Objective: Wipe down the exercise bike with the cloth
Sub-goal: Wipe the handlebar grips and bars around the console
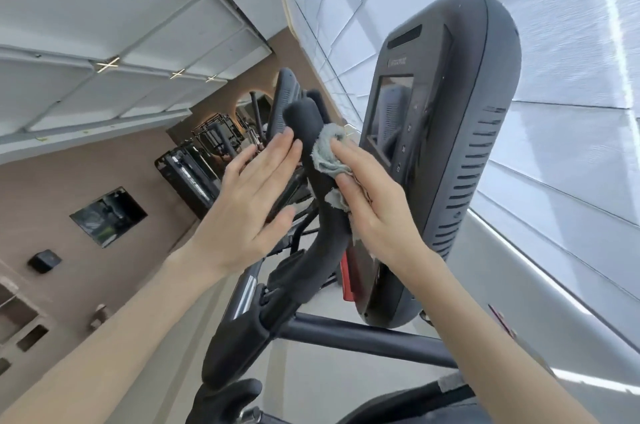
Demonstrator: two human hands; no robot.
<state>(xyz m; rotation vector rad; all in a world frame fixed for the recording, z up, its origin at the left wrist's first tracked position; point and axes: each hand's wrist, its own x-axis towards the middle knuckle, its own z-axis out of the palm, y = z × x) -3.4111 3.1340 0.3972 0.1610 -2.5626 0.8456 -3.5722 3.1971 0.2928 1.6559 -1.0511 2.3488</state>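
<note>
My right hand (374,205) holds a grey cloth (329,157) bunched between thumb and fingers, pressed to the right side of the black grip (308,133) of the bike (363,337) at centre frame. My left hand (252,195), fingers straight, lies flat just left of the grip. The console (446,146) stands to the right. The gym looks tilted: ceiling (104,8) upper left, blinds (571,112) right. The grip runs from lower centre upward, its tip at the top.
</note>
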